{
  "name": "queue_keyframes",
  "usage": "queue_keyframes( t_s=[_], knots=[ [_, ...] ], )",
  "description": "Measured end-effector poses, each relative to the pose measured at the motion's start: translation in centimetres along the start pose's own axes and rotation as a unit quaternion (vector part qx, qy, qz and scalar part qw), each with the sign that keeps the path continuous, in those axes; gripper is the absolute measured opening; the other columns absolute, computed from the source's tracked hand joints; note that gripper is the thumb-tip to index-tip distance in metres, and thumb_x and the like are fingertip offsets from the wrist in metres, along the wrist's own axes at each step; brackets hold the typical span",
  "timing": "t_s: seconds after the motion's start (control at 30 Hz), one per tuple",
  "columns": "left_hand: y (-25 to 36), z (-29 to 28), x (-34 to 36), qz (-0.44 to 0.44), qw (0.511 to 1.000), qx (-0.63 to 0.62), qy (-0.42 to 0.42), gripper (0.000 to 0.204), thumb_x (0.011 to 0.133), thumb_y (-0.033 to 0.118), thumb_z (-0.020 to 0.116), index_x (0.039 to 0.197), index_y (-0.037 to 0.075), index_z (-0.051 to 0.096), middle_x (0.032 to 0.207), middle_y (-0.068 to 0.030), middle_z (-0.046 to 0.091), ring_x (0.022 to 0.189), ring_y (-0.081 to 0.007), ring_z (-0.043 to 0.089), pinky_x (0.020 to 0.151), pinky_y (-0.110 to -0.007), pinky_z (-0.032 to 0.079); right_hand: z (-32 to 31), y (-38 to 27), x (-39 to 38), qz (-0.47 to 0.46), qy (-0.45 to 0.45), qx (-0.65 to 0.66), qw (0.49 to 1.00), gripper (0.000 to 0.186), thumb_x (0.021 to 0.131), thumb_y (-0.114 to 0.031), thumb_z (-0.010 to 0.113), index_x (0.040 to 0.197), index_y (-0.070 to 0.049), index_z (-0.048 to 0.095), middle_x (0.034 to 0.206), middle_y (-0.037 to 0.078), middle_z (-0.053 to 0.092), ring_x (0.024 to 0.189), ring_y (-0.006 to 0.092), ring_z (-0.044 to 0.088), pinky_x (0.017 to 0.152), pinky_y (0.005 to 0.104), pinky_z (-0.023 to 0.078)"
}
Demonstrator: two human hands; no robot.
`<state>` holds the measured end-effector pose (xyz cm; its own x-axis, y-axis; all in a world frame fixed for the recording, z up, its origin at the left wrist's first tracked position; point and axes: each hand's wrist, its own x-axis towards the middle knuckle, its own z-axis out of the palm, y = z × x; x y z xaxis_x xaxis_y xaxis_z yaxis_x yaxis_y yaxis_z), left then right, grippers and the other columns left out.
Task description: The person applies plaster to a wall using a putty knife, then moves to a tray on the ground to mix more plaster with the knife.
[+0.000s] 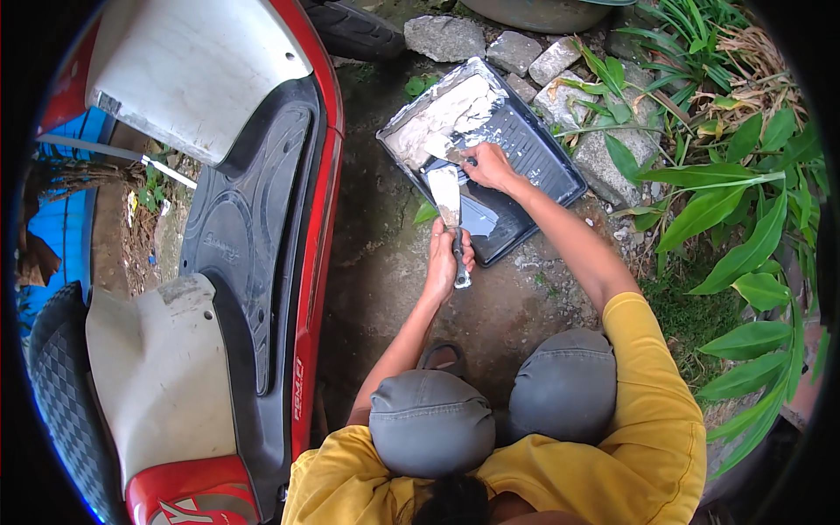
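Note:
A black paint tray (553, 185) with a ribbed slope lies on the ground before me. Thick white putty (446, 118) fills its far left part, with smears along the edges. My left hand (440, 255) is closed around the dark handle of a putty knife (447, 198), whose whitened blade points away from me over the tray's near left rim. My right hand (492, 166) reaches over the tray, fingers closed on a second scraper (449, 150); its putty-smeared blade is at the near edge of the putty. My fingers partly hide that scraper's handle.
A red and white scooter (254, 219) with a black footboard stands close on my left. Grey stones (444, 38) line the ground behind and right of the tray. Leafy plants (735, 206) crowd the right side. A round basin (542, 13) sits at the far edge.

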<state>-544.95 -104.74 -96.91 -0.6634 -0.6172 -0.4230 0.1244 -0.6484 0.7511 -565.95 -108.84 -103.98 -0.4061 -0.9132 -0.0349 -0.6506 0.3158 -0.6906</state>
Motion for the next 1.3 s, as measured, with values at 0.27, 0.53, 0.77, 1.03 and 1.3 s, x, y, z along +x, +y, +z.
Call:
queue_keyframes(
  t_s=[0.27, 0.53, 0.77, 1.03, 1.3],
  knots=[
    [0.7, -1.5, 1.4, 0.016, 1.000, -0.003, 0.020, 0.012, 0.091, 0.015, 0.029, 0.102, 0.010, 0.031, 0.074, -0.0046, 0.044, 0.050, -0.0102, 0.042, 0.041, -0.024, 0.039, -0.4, -0.1, -2.0, 0.035, -0.001, 0.165, 0.986, 0.036, 0.081, -0.015, 0.068, 0.114, -0.004, 0.061, 0.079, 0.014, 0.065, 0.067, 0.0160, 0.062, 0.056, 0.0288, 0.050],
    [1.4, -1.2, 2.5, -0.003, 1.000, 0.017, 0.017, 0.012, 0.088, 0.011, 0.029, 0.099, 0.009, 0.034, 0.072, -0.0049, 0.044, 0.047, -0.0107, 0.041, 0.039, -0.025, 0.038, -6.2, -2.9, -8.3, -0.060, 0.075, 0.204, 0.974, 0.036, 0.083, -0.010, 0.065, 0.118, -0.008, 0.059, 0.093, 0.010, 0.060, 0.061, 0.0122, 0.058, 0.050, 0.0265, 0.045],
    [1.5, 0.7, 2.7, -0.022, 0.999, 0.035, -0.018, 0.018, 0.085, 0.011, 0.030, 0.102, 0.008, 0.036, 0.073, -0.0049, 0.044, 0.048, -0.0116, 0.041, 0.039, -0.026, 0.037, -8.5, -3.6, -12.5, -0.144, 0.117, -0.022, 0.982, 0.040, 0.078, -0.003, 0.061, 0.115, -0.019, 0.062, 0.098, 0.006, 0.056, 0.078, 0.0248, 0.060, 0.063, 0.0344, 0.050],
    [2.8, 3.1, 0.5, -0.059, 0.995, 0.038, -0.074, 0.027, 0.090, 0.012, 0.030, 0.116, 0.009, 0.035, 0.075, -0.0040, 0.044, 0.049, -0.0094, 0.039, 0.040, -0.022, 0.035, -7.8, -2.3, -13.8, -0.213, 0.193, -0.054, 0.956, 0.057, 0.072, 0.009, 0.060, 0.121, -0.020, 0.058, 0.104, 0.012, 0.048, 0.091, 0.0291, 0.052, 0.076, 0.0349, 0.047],
    [4.7, 4.8, -1.1, -0.051, 0.992, 0.057, -0.101, 0.027, 0.087, 0.009, 0.030, 0.113, 0.007, 0.037, 0.073, -0.0041, 0.045, 0.047, -0.0089, 0.037, 0.039, -0.023, 0.033, -6.6, -1.7, -13.9, -0.218, 0.219, -0.011, 0.951, 0.058, 0.073, 0.011, 0.057, 0.124, -0.018, 0.057, 0.103, 0.013, 0.046, 0.092, 0.0295, 0.050, 0.078, 0.0362, 0.045]
  ],
)
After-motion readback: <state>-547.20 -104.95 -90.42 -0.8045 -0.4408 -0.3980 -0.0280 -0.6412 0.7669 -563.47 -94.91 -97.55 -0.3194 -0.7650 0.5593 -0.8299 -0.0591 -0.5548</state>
